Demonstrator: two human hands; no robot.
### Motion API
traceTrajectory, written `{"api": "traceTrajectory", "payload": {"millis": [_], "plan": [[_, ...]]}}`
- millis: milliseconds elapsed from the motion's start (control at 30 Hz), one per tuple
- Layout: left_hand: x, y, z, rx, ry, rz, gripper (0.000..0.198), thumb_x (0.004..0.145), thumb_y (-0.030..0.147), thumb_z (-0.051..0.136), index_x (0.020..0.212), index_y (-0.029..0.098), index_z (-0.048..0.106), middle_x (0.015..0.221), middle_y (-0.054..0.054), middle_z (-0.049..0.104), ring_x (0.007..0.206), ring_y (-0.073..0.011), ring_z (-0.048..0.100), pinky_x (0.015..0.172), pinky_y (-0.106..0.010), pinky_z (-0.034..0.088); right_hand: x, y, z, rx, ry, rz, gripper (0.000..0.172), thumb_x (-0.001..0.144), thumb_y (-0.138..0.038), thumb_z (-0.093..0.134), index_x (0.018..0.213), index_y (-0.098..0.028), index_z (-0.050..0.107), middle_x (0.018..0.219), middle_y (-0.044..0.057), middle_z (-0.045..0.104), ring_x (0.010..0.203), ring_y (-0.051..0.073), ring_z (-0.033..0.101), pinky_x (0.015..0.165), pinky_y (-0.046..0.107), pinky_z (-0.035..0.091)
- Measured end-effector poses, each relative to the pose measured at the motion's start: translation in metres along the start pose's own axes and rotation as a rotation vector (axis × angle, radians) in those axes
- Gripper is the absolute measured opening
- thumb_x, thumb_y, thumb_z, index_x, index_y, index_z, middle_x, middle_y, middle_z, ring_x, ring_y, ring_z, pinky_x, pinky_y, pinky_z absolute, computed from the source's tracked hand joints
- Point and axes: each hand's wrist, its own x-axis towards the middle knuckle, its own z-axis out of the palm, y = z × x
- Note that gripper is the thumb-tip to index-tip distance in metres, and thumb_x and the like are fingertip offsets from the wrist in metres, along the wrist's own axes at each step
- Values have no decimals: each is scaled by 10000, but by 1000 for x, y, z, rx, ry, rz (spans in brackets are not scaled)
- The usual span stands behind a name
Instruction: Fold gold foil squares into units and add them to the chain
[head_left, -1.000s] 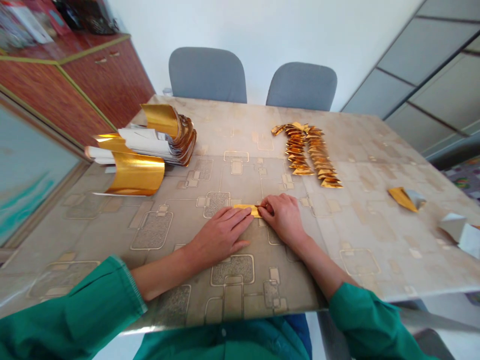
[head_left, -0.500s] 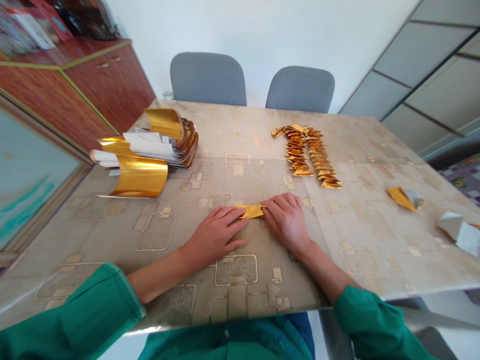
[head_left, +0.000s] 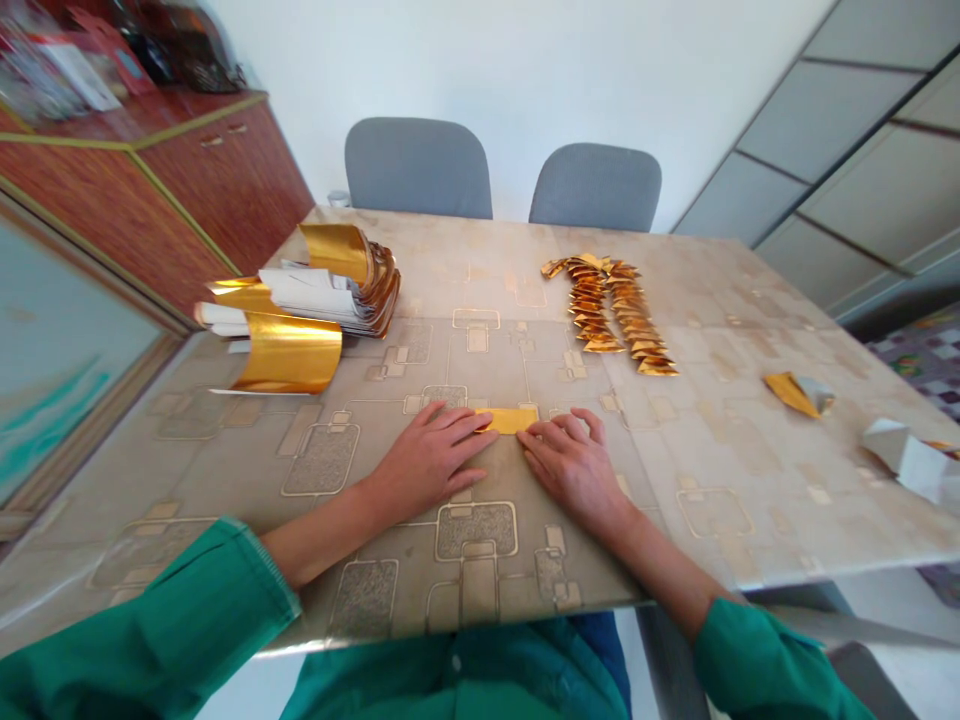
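A narrow strip of folded gold paper (head_left: 511, 421) lies flat on the table in front of me. My left hand (head_left: 439, 450) rests over its left end, fingers stretched out flat on the paper and thumb apart on the tablecloth. At the lower right corner of the strip, the fingertips of my right hand (head_left: 574, 460) touch or nearly touch the paper. The fingers of that hand are spread and slightly bent, with nothing visible between them. The strip's middle and right end show; its left tip is under my left fingers.
A stack of gold and white paper sheets (head_left: 296, 350) curls at the table's left. Two rows of folded gold pieces (head_left: 641, 320) stand beyond my right hand. Loose folded papers (head_left: 795, 393) lie at the right. Two grey chairs (head_left: 416, 168) are across the patterned table (head_left: 480, 480).
My right hand has slid slightly down off the strip's right end, uncovering more of the gold paper, and its fingers have spread. My left hand stays on the left end.
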Motion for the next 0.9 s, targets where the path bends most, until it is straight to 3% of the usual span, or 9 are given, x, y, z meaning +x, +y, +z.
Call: {"api": "traceTrajectory", "payload": {"millis": [400, 567, 733, 900], "plan": [[-20, -17, 1, 90, 34, 4, 376, 1024, 423, 449, 1346, 272, 573, 1432, -36, 566, 1313, -248, 505, 1162, -480, 228, -8, 5, -5, -17, 12, 16, 159, 964, -210, 563, 1067, -207, 683, 1015, 24, 727, 932, 195, 556, 1025, 411, 284], [-11, -12, -1, 84, 70, 32, 300, 1009, 364, 495, 1240, 231, 633, 1388, -42, 598, 1314, -252, 498, 1165, -468, 239, -9, 8, -8, -33, -11, 5, 161, 961, -198, 554, 1064, -201, 678, 1001, 32, 723, 950, 197, 558, 1039, 410, 285], [4, -3, -3, 65, 74, 43, 247, 984, 338, 539, 1107, 159, 657, 1272, -90, 647, 1247, -253, 535, 1154, -480, 272, 8, -1, -5, -33, 1, 21, 144, 965, -185, 542, 964, -213, 683, 927, 23, 710, 931, 186, 557, 1021, 392, 310], [9, 0, -3, 58, 7, 26, 314, 958, 340, 584, 1229, 181, 600, 1198, -87, 654, 1168, -257, 573, 1116, -518, 309, 20, -14, 2, -5, -83, -39, 153, 967, -225, 543, 1028, -227, 683, 917, 29, 686, 941, 196, 550, 1047, 406, 297]]}}
